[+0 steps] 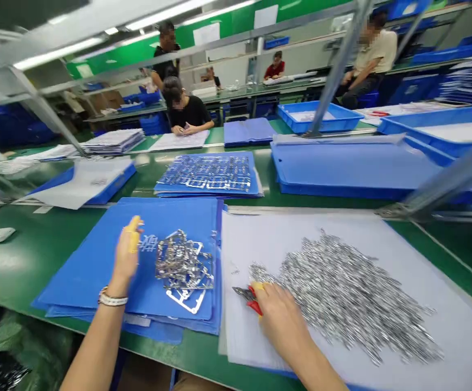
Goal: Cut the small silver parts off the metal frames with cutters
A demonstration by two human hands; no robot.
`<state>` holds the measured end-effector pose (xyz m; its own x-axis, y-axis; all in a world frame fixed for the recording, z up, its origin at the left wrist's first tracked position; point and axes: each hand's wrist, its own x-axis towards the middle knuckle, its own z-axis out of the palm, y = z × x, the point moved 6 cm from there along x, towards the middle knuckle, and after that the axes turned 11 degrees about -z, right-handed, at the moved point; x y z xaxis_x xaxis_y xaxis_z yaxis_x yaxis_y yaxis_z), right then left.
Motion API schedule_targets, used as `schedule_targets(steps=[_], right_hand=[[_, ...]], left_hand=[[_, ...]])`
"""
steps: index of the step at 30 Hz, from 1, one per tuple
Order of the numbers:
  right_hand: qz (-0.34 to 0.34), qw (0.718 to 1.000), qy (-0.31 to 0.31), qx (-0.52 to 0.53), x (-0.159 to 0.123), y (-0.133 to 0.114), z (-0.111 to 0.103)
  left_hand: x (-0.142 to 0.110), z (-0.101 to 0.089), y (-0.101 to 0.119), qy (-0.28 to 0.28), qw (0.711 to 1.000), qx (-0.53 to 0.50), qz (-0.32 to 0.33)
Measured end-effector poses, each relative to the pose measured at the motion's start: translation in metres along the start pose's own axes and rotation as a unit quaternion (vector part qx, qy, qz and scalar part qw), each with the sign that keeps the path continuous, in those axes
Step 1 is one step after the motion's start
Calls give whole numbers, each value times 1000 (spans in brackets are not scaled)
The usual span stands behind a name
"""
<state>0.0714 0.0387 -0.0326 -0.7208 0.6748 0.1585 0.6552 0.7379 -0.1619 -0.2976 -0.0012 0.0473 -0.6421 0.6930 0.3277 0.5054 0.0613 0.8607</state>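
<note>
My right hand [279, 309] is closed around a pair of cutting nippers [253, 300] with red handles, their dark jaws pointing left. It rests by the left edge of a big heap of small shiny metal parts [345, 293] on white sheets [256, 233]. Yellow covers show on fingers of both hands. Over the blue sheets [93, 255], my left hand [126, 252] is raised edge-on and somewhat blurred, its fingers stretched away from me with nothing visible in them. To its right lies a tangled pile of metal frames [183, 263], apart from the hand.
Flat metal frames with parts [211, 172] lie on a blue stack behind. Blue trays [342, 168] stand at the back right, another tray [109, 182] at the left. A slanted metal post [443, 174] rises on the right. Co-workers [185, 111] sit across the green table.
</note>
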Motion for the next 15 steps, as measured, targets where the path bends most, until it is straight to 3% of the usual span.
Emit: schedule_targets(steps=[3,9,11,15], right_hand=[[-13,1000,14,-3,-1,10,14],[-42,998,13,34,2,22,31],[-37,995,41,80,-1,24,25],[16,968,86,234,-8,31,3]], left_hand=[[-11,16,15,-66,997,12,31],[-40,32,71,-171,982,-9,77],[-47,24,84,-147,986,-19,82],[-80,3,104,-29,992,-98,72]])
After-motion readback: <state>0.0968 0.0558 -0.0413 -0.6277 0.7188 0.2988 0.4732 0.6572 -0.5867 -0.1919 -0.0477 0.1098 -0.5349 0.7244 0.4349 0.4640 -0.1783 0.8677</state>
